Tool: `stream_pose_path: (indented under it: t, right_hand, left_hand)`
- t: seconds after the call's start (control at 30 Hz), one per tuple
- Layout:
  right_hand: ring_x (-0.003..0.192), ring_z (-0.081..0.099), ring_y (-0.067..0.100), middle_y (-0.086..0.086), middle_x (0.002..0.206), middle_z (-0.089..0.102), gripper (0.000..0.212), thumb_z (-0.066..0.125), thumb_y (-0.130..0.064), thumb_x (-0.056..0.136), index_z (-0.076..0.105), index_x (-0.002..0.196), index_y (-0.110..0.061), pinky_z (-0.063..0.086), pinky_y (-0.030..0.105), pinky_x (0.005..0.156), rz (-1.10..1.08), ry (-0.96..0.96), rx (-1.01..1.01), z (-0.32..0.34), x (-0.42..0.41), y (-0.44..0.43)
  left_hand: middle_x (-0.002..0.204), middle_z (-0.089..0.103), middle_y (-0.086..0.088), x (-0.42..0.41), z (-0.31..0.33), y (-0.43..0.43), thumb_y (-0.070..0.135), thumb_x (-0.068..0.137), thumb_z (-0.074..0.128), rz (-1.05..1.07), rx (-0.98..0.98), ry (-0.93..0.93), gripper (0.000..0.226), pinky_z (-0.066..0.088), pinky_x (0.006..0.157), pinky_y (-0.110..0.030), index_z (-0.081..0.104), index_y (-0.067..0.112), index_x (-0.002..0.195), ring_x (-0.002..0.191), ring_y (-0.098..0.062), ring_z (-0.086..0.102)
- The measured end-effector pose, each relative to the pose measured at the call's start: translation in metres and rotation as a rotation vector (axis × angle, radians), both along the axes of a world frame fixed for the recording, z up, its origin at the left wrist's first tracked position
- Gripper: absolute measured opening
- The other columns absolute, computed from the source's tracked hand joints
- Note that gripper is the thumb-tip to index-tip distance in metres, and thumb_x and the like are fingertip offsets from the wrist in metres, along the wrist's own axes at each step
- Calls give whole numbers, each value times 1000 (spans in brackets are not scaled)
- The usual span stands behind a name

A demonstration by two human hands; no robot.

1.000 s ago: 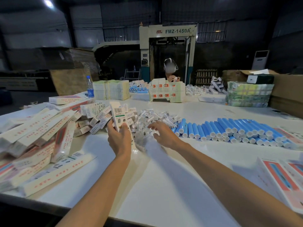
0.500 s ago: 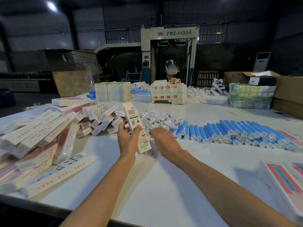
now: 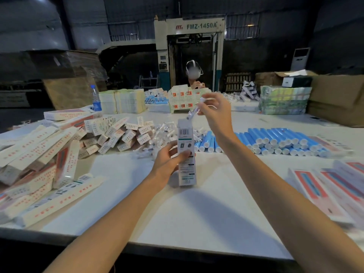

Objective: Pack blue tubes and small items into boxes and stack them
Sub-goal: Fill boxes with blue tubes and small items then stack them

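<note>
My left hand (image 3: 170, 161) grips a long white box (image 3: 186, 150) upright above the white table (image 3: 197, 209), barcode side facing me. My right hand (image 3: 215, 111) pinches a small clear-wrapped item (image 3: 194, 113) just above the box's open top end, tilted down toward it. Behind the box lies a heap of more clear-wrapped small items (image 3: 165, 133). A row of blue tubes (image 3: 275, 140) with white caps lies on the table to the right.
A pile of long white boxes (image 3: 39, 154) and small boxes (image 3: 118, 133) fills the left. Flat red-and-blue boxes (image 3: 325, 190) lie at the right edge. Across the table are stacked cartons (image 3: 283, 100), a water bottle (image 3: 96, 98) and a person (image 3: 194, 75).
My left hand turned the box upright and brought it to the middle. My right hand rose from the heap with a small wrapped item to the box's top.
</note>
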State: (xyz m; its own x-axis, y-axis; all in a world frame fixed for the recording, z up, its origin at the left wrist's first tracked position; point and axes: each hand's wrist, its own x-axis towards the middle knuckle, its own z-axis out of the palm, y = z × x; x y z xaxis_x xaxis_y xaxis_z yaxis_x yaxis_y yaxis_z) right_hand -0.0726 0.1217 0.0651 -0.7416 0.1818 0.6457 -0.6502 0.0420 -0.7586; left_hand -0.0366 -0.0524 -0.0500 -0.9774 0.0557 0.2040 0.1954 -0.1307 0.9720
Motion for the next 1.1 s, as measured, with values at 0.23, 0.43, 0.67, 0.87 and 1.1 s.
stream_pose_path:
  t: [0.23,0.43,0.67,0.87,1.1]
  right_hand:
    - [91,71,13,0,101,73,19,73,-11,94,69,112,-12,61,25,77,19,-48,362,-3,-2,-13]
    - [96,62,8,-3,103,70,15,71,-16,95,75,108,-10,48,22,79,55,-31,570,-16,3,-15]
    - [115,57,12,1,131,54,29,53,-28,108,59,135,-23,50,15,86,-10,-137,381,-50,11,-7]
    - [108,67,10,-5,127,68,43,70,-21,100,54,140,-26,57,25,89,204,-162,294,-76,22,-2]
    - [110,65,7,-13,128,69,44,70,-19,98,60,136,-38,56,23,89,308,-157,252,-76,28,1]
  left_hand:
    - [125,77,-11,6,5,1,26,80,93,-26,-14,7,58,63,91,-53,63,19,130,112,-39,75]
    - [123,77,-11,3,3,-1,16,91,84,-24,-38,28,48,61,96,-54,61,17,133,116,-39,73]
    - [126,75,-4,3,3,-4,18,90,85,51,-74,94,49,55,107,-55,63,14,134,126,-27,68]
    - [130,75,-3,4,4,-5,15,89,84,16,-79,194,79,61,97,-45,42,45,148,125,-21,69]
    - [140,69,1,10,13,-7,15,93,79,-50,-188,287,90,58,102,-46,33,58,156,134,-21,62]
